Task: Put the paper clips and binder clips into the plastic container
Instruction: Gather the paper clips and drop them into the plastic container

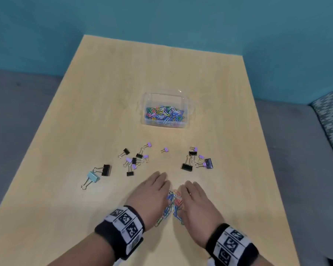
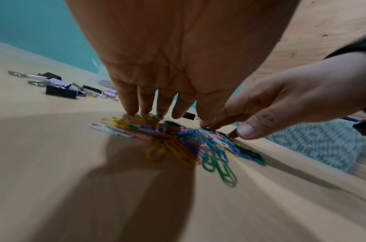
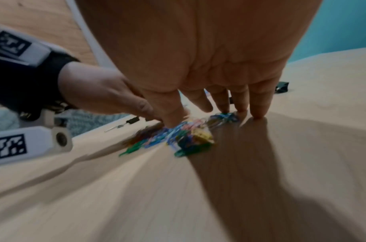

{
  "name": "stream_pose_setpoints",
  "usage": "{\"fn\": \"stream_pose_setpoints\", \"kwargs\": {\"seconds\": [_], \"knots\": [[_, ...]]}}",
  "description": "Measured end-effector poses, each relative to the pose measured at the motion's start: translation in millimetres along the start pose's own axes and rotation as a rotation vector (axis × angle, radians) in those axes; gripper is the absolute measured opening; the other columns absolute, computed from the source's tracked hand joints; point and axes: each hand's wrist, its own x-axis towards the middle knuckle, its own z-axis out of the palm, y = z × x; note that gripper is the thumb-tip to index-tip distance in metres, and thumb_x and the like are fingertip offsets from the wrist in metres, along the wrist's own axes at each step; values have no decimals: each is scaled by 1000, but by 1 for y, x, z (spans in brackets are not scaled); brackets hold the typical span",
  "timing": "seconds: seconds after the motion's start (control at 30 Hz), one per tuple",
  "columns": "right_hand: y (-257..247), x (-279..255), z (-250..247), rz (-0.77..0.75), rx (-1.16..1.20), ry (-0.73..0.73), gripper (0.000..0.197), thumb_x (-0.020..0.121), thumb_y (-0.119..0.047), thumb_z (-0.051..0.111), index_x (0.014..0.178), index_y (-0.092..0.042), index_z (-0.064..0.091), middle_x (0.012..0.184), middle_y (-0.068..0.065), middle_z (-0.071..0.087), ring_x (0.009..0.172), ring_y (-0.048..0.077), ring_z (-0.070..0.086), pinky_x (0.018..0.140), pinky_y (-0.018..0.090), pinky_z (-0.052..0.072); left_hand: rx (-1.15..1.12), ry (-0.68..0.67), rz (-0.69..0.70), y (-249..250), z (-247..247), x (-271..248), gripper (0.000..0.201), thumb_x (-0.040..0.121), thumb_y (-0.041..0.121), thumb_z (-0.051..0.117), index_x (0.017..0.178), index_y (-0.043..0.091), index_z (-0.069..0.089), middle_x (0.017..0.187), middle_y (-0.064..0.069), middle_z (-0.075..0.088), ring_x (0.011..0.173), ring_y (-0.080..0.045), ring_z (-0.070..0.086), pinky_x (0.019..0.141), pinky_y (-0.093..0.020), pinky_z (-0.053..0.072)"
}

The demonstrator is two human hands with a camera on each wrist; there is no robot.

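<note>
A heap of coloured paper clips (image 1: 173, 202) lies on the wooden table (image 1: 104, 112) near its front edge. My left hand (image 1: 152, 192) and right hand (image 1: 196, 198) flank the heap, palms facing it and fingers straight, with the fingertips on the table. The left wrist view shows the left hand (image 2: 157, 101) touching the far side of the paper clips (image 2: 188, 142), and the right hand (image 2: 271, 104) touching their right side. Beyond them stands the clear plastic container (image 1: 145, 110), holding many paper clips. Binder clips lie scattered in a left group (image 1: 135, 160) and a right group (image 1: 198, 160).
A light blue binder clip (image 1: 92, 177) and a black one (image 1: 106, 169) lie further left. A single purple binder clip (image 1: 164, 150) sits mid-table. Grey upholstery borders the table on both sides, with a patterned cushion (image 1: 331, 116) at the right. A teal wall stands behind.
</note>
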Motion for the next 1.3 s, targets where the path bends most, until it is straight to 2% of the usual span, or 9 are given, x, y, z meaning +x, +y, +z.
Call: {"fn": "stream_pose_setpoints", "kwargs": {"seconds": [0.1, 0.2, 0.3, 0.47, 0.7, 0.8, 0.9, 1.03, 1.3], "knots": [[-10, -13, 13, -52, -60, -29, 69, 92, -37, 42, 149, -8, 15, 157, 12, 15, 145, 32, 7, 117, 42, 16, 31, 32, 55, 4, 0, -18, 47, 84, 37, 45, 121, 11, 57, 130, -11, 57, 123, -31, 50, 99, -41, 46], [-7, -30, 7, -91, 28, 66, 64, 88, -29, 50, 146, -12, 26, 151, 7, 27, 142, 29, 19, 117, 30, 15, -52, 113, -67, -2, -2, -47, 59, 70, 34, 74, 122, 13, 56, 128, -10, 57, 119, -33, 52, 95, -42, 50], [5, -46, 7, 64, 121, 113, 74, 88, -26, 55, 149, -18, 14, 155, 6, 13, 142, 24, 12, 114, 25, 13, -127, 74, -318, -8, 8, -74, 88, 67, 47, 74, 139, 17, 35, 145, -13, 37, 126, -34, 39, 96, -45, 47], [-13, -37, 24, 125, 110, 25, 89, 88, -27, 58, 150, -24, -6, 159, 4, -8, 144, 31, -10, 116, 35, 9, -112, 37, -307, 11, 23, -63, 103, 58, 47, 80, 143, 22, 28, 149, -12, 30, 123, -32, 35, 89, -45, 49], [-39, 3, 18, 85, 179, 120, 59, 95, -13, 44, 148, -19, 20, 157, 8, 8, 145, 29, -7, 116, 38, 15, -209, 145, -276, 31, 16, -27, 64, 83, 21, 63, 141, 23, 36, 145, -6, 31, 126, -27, 27, 105, -33, 33], [-40, 13, 18, 64, 192, 173, 48, 91, -8, 43, 138, -16, 38, 144, 10, 28, 141, 30, 10, 112, 37, 28, -267, 210, -296, 33, 11, -21, 44, 86, 11, 50, 128, 25, 49, 129, -3, 40, 113, -23, 32, 93, -27, 37], [-36, 19, 18, 52, 140, 218, 40, 77, -1, 49, 114, -16, 54, 119, 7, 45, 117, 28, 35, 92, 35, 43, -265, 236, -322, 32, 12, -15, 28, 85, 9, 50, 107, 24, 59, 109, 0, 44, 97, -20, 36, 78, -24, 36], [-34, 21, 7, 43, 66, 167, 44, 70, 6, 42, 109, -14, 53, 114, 8, 45, 105, 29, 38, 85, 36, 41, -223, 254, -340, 29, 13, -9, 23, 78, 1, 56, 89, 20, 63, 94, 0, 47, 82, -17, 32, 68, -25, 30], [-31, 21, -11, 17, 27, 72, 45, 71, 11, 38, 108, -12, 48, 114, 9, 44, 101, 27, 38, 76, 30, 27, -206, 179, -356, 23, 2, -7, 22, 83, -2, 47, 79, 20, 52, 88, 1, 41, 80, -18, 33, 63, -27, 27]]}}
